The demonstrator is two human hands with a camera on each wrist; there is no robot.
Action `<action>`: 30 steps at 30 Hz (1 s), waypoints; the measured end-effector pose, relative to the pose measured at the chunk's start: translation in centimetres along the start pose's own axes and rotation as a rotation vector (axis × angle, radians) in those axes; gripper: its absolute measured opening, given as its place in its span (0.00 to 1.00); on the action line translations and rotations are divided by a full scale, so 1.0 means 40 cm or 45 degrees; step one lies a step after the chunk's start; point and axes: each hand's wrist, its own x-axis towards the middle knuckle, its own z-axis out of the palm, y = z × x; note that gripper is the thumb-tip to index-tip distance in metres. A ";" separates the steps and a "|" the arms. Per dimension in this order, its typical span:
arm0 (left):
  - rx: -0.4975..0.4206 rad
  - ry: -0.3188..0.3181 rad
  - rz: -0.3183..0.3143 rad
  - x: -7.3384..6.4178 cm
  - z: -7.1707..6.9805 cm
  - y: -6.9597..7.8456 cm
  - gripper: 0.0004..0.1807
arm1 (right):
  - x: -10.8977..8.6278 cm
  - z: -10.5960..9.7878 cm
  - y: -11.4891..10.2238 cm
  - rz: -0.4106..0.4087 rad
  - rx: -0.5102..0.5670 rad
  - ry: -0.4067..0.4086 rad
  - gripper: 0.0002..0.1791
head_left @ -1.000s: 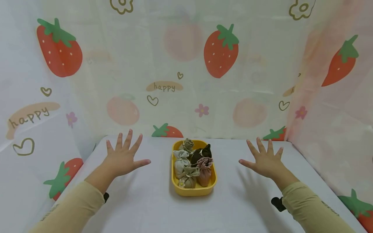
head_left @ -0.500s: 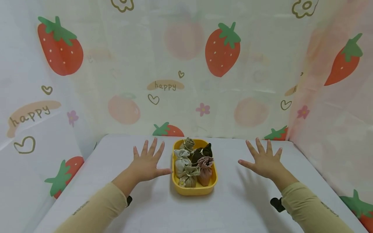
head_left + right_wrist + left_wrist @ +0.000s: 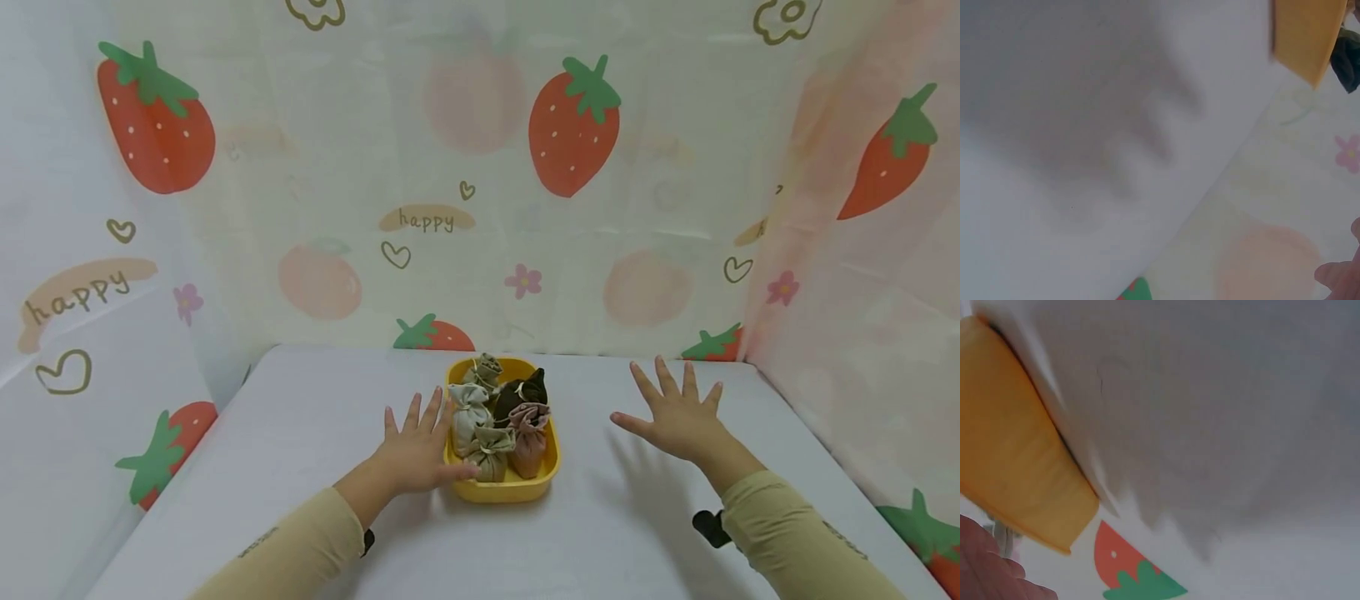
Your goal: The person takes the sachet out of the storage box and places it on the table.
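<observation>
A yellow tray (image 3: 501,493) stands on the table, filled with several small tied cloth pouches. Among them are a pale grey pouch (image 3: 470,408), an olive pouch (image 3: 491,457) with a small flower, a pink pouch (image 3: 528,446), a dark pouch (image 3: 516,398) and a khaki pouch (image 3: 483,372) at the back. My left hand (image 3: 416,454), fingers spread, is at the tray's left side, its thumb overlapping the front left edge in the head view. To the right of the tray, my right hand (image 3: 681,418) hovers over the table with fingers spread, holding nothing.
A white cloth covers the table (image 3: 600,542). Behind it and at both sides hang fabric walls printed with strawberries (image 3: 574,133), hearts and the word happy. Dark wrist mounts (image 3: 711,528) sit under the sleeves.
My left hand has moved right and toward me, from the left part of the table up to the tray's side. My right hand has hardly moved, and the pouches stay in place.
</observation>
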 end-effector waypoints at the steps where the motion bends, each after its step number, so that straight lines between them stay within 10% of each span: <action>1: -0.005 0.003 0.003 0.001 0.005 0.004 0.63 | 0.001 0.000 -0.002 -0.001 0.003 0.001 0.55; 30: -0.008 -0.067 -0.027 0.015 0.010 0.028 0.70 | 0.028 0.019 -0.046 -0.061 0.053 0.014 0.52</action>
